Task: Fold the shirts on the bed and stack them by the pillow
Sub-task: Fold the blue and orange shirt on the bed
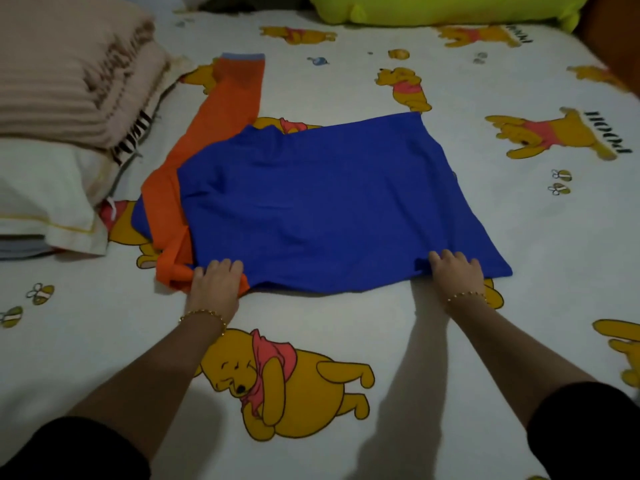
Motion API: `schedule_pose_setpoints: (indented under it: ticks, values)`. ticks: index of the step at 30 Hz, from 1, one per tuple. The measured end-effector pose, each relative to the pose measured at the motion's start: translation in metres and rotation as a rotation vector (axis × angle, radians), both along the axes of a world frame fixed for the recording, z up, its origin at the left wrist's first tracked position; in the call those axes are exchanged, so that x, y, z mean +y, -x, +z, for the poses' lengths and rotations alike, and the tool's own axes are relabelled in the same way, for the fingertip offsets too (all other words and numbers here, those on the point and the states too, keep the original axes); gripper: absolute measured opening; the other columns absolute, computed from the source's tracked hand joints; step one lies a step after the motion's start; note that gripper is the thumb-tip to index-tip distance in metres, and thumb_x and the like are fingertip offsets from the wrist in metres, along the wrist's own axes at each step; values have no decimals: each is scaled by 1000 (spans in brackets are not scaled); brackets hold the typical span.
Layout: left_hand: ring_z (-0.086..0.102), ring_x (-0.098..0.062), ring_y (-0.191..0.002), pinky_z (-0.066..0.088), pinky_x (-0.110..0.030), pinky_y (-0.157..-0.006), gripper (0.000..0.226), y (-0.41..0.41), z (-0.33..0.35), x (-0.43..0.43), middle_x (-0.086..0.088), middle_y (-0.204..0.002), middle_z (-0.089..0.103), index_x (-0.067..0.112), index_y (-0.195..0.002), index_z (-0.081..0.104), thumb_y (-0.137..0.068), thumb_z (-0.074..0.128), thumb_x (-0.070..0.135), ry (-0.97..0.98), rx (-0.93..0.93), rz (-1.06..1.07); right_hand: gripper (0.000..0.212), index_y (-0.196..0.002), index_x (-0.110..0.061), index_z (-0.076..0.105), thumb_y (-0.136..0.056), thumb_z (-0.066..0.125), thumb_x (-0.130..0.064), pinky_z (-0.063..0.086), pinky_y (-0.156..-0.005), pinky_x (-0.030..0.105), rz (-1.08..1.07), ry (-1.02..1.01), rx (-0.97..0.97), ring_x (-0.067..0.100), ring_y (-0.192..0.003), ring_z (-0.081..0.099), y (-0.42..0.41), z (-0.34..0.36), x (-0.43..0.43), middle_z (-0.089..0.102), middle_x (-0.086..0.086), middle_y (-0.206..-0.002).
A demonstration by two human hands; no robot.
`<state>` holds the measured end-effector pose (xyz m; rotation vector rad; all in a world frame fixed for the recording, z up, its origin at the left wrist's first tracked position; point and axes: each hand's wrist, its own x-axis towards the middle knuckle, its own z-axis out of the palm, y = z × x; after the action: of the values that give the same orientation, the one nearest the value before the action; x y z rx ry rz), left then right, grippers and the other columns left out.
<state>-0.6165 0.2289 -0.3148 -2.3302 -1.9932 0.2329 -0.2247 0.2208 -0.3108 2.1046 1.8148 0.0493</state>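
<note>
A blue shirt with orange sleeves [311,206] lies flat in the middle of the bed. One orange sleeve [228,98] stretches away toward the far left. My left hand [216,277] grips the shirt's near left edge where blue meets orange, its fingers curled over the fabric. Along the near right edge, my right hand [455,270] grips the blue hem near the corner. A white pillow [45,188] lies at the left edge of the bed.
A folded beige blanket [65,71] sits on top of the pillow. A yellow-green plush toy [450,8] lies along the far end. The white bedsheet [346,323] has a yellow cartoon bear print.
</note>
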Motion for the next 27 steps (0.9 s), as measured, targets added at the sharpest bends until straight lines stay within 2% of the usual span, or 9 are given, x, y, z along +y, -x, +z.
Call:
schedule_pose_setpoints:
  ticks: [4,8,11,16,21,24,27]
  values:
    - [50,-26,-103,37,-38,-86,47,8,21,-17,-5,-109,55,17,-121,48,-78,61,3,-32,76,-70,33,-125,-17,39,-94,50,-19,42,-92,34,45,-10,-23,25,-108,50,-3,10,-25,50,8,-117]
    - [54,-31,-86,44,-43,-73,45,18,40,-53,-11,-92,59,11,-105,60,-65,73,-2,-82,108,-134,35,-126,-17,40,-94,53,-20,44,-90,34,89,-17,43,25,-105,50,-4,16,-73,49,9,-117]
    - [56,-30,-86,45,-43,-74,53,27,44,-94,-10,-92,59,12,-107,61,-59,80,2,-31,137,-130,33,-126,-16,40,-95,51,-19,44,-88,33,107,1,72,24,-104,49,-2,23,-114,48,9,-118]
    - [58,-35,-72,48,-43,-63,60,43,39,-169,-17,-84,59,3,-99,66,-43,81,-12,-83,60,-145,32,-125,-15,41,-94,51,-18,46,-85,30,116,65,102,22,-100,50,2,32,-176,48,7,-117]
    - [59,-36,-76,49,-44,-65,65,56,35,-239,-19,-89,59,0,-106,65,-44,78,-14,-56,-6,-129,35,-126,-14,40,-93,53,-17,46,-88,32,106,137,127,23,-103,49,14,37,-233,48,7,-119]
    - [59,-35,-78,50,-44,-66,65,62,33,-268,-17,-92,59,2,-110,63,-48,82,-6,-3,-78,-89,39,-128,-14,39,-93,54,-18,45,-92,34,83,183,152,24,-109,48,32,37,-260,46,8,-124]
    - [59,-33,-87,51,-44,-72,76,75,33,-286,-15,-103,60,7,-118,57,-51,90,21,45,-159,-88,40,-129,-16,38,-91,51,-17,42,-95,36,81,191,182,25,-113,44,69,35,-275,43,7,-126]
